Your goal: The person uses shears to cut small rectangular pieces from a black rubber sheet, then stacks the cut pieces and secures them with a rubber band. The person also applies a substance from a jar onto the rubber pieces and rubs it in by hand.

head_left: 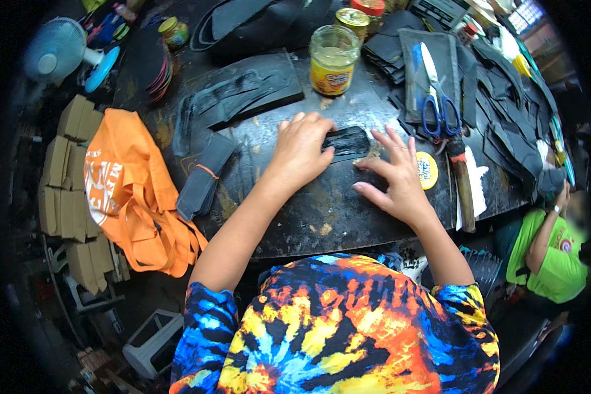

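Observation:
A small black strip [346, 143], shiny on top, lies on the dark worktable between my hands. My left hand [300, 150] is at its left end, with thumb and forefinger on either side of it. Beside the right end, my right hand [397, 172] has its fingers spread and thumb apart; the fingertips are close to the strip or just touching it. An open glass jar [333, 62] with a yellow label stands beyond the strip. Its likely lid, a round yellow lid [427, 171], lies right of my right hand.
Blue-handled scissors [433, 88] and a wooden-handled tool [463, 187] lie at right, near black scraps [505, 105]. A banded black bundle [207, 176] and a black block [259, 88] are at left. An orange bag [134, 190] hangs by the left edge. Another person [558, 253] sits at right.

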Demonstrator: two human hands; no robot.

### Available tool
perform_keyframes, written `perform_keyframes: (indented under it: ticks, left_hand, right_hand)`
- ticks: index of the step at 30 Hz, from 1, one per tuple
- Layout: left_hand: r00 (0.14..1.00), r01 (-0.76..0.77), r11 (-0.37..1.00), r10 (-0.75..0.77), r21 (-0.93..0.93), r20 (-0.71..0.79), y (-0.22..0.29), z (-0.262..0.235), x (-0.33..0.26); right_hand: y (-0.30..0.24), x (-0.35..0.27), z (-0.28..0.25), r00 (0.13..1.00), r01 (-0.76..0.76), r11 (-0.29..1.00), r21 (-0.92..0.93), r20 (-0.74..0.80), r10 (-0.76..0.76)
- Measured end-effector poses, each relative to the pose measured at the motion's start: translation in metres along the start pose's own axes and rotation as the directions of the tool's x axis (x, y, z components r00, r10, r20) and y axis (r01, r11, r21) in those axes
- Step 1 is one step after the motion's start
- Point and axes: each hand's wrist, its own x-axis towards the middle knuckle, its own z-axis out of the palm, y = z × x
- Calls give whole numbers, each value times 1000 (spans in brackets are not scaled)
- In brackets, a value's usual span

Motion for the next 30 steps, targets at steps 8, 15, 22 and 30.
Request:
perform_keyframes:
  ticks: [8, 15, 22, 30]
  left_hand:
    - [972, -31, 935, -53, -353, -227, -6, -23, -2]
    - [959, 142, 978, -174, -153, -225, -70, -41, 7]
    - [879, 45, 989, 27, 139, -476, -38, -31, -31]
    - [965, -81, 996, 67, -42, -255, -33, -30, -68]
  right_hand:
    - [6, 40, -43, 953, 68, 984, 164, -303, -15]
    - [4, 173, -76, 937, 244, 903, -354, -153, -313]
    - [-7, 242, -53, 955, 121, 804, -582, 288, 65]
    - [-18, 183, -99, 569, 411, 892, -188, -712, -412]
